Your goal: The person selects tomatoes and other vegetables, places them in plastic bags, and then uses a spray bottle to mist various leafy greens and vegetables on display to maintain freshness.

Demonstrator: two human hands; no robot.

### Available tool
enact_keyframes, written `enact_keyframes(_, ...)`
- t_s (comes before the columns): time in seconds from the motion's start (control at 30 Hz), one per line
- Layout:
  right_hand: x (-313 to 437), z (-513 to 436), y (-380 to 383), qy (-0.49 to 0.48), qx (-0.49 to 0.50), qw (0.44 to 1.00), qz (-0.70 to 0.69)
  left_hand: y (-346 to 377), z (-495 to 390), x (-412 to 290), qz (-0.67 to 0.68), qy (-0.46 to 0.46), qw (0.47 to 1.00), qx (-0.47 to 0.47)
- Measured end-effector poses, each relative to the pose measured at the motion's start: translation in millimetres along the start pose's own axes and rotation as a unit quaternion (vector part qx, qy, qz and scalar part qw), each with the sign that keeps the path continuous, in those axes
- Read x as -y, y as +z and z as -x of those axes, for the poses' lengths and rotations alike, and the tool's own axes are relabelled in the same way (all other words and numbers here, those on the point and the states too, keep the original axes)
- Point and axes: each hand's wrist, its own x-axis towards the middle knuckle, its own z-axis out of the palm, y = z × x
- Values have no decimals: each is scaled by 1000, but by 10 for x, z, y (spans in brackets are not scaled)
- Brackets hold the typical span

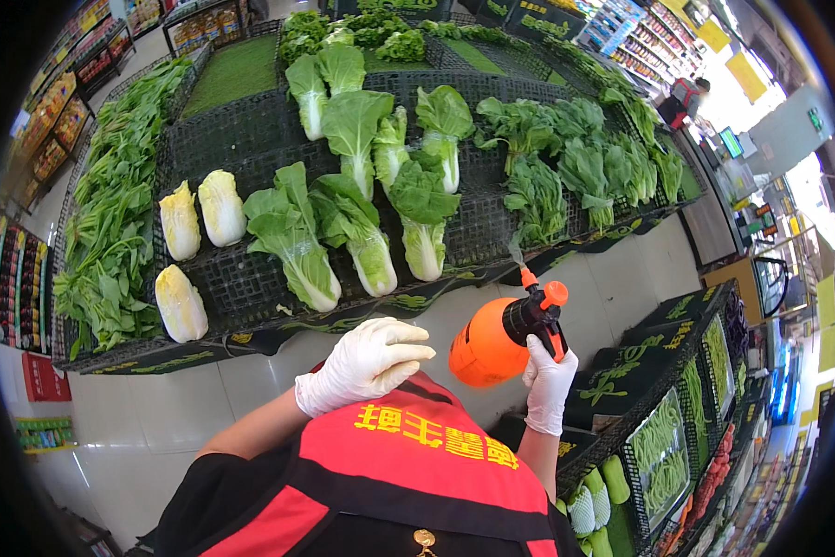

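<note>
My right hand [548,390], in a white glove, grips the black handle of an orange pump spray bottle [483,344]. A fine mist leaves its orange nozzle [529,276], which points at a bunch of leafy greens [537,198] near the stand's front edge. My left hand [372,362], also gloved, hovers in front of my red apron [403,425] with nothing in it, fingers loosely bent. Beyond it, several heads of leafy cabbage [299,244] lie on black plastic crates [243,285]. Three pale napa cabbages [182,305] sit to their left.
Long-stemmed greens [114,209] fill the stand's left side. More bunched greens [588,167] lie at the right, lettuce [389,42] at the back. A second vegetable rack with packed green beans [657,452] stands close on my right. Another person [683,101] is far off near a counter.
</note>
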Motion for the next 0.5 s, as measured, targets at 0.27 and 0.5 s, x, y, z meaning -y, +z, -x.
enact_keyframes(0.27,59,36,-173,0,31,997,67,52,-140,-2,-8,33,999,31)
enact_keyframes(0.5,-150,-16,-304,-97,187,953,216,118,-170,-36,-6,27,998,52)
